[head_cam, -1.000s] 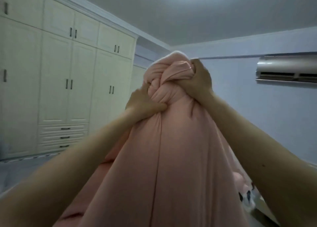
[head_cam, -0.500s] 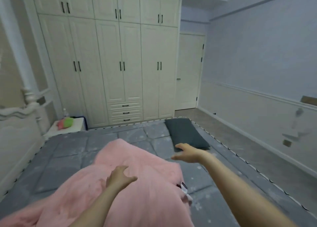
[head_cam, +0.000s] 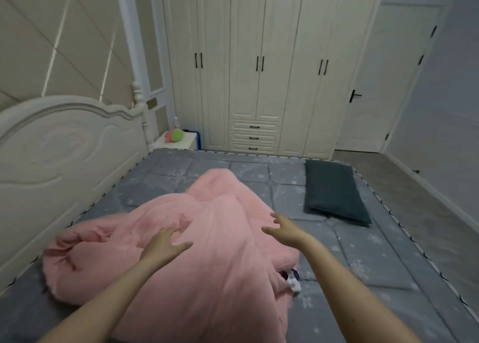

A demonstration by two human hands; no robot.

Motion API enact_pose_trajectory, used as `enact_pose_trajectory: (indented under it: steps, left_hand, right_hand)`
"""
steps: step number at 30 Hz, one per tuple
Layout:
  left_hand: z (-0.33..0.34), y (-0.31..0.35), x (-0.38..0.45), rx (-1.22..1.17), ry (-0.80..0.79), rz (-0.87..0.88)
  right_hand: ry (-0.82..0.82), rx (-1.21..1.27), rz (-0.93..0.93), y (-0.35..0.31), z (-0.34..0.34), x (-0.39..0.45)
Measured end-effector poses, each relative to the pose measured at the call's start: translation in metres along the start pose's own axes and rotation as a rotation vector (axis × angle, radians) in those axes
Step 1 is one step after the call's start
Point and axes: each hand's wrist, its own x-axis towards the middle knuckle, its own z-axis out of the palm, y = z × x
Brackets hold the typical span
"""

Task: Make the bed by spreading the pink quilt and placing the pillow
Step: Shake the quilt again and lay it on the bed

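Quilt first: the soft pink fleece quilt (head_cam: 181, 252) lies bunched in a heap on the grey quilted mattress (head_cam: 363, 270), nearer the white carved headboard (head_cam: 64, 156) than the far side; I judge the spreading barely begun. My left hand (head_cam: 162, 244) hovers over the heap, fingers splayed, gripping nothing; my right hand (head_cam: 285, 230) hangs at its right edge, equally spread and empty. The flat dark grey pillow (head_cam: 334, 192) sits well apart by the far corner; next I must find an edge to pinch and pull flat.
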Motion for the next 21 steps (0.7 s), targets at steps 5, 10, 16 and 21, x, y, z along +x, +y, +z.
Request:
enact_pose_trajectory:
  steps: [5,10,16,21]
  left_hand:
    - [0.020,-0.033,0.020,-0.063,-0.023,-0.107]
    - [0.069,-0.051,0.075,-0.028,-0.056,-0.115]
    - [0.130,-0.042,0.147,0.017,-0.098,-0.110]
    - [0.169,-0.054,0.167,0.044,-0.243,-0.163]
  right_hand:
    - [-0.035,-0.026,0.020,0.012,0.028,0.044]
    - [-0.022,-0.015,0.161,0.044,0.050,0.101]
    - [0.026,0.023,0.292,0.097,0.071,0.140]
    - [0.092,0.035,0.444,0.151,0.065,0.143]
